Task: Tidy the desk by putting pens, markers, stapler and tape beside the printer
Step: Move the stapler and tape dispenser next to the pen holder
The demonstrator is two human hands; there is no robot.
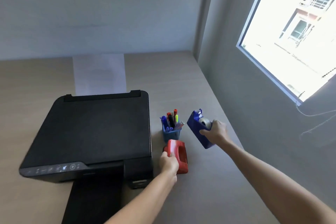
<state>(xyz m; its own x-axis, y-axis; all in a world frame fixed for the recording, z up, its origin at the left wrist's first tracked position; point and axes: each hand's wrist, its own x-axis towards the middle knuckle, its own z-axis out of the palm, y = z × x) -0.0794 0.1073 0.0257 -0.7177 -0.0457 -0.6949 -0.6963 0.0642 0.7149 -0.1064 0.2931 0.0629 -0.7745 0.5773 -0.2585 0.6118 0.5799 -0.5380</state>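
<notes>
Two hands work to the right of the black printer (94,129) on a wood desk (181,78). Right hand (216,132) wraps a blue tape dispenser (197,127), tilted, w/ clear roll, right of the pen cup (171,133). Left hand (168,164) grips the red stapler (179,152), just beside the printer, in front of the cup. Pens & markers (171,118) stand upright in the cup.

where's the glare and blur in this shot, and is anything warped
Head view: the window is blown out white, leaving the wall and desk dim; the red stapler under the left hand is smeared, with a glare patch on top; the wide lens tilts the window frame and bends the wall edges.
</notes>
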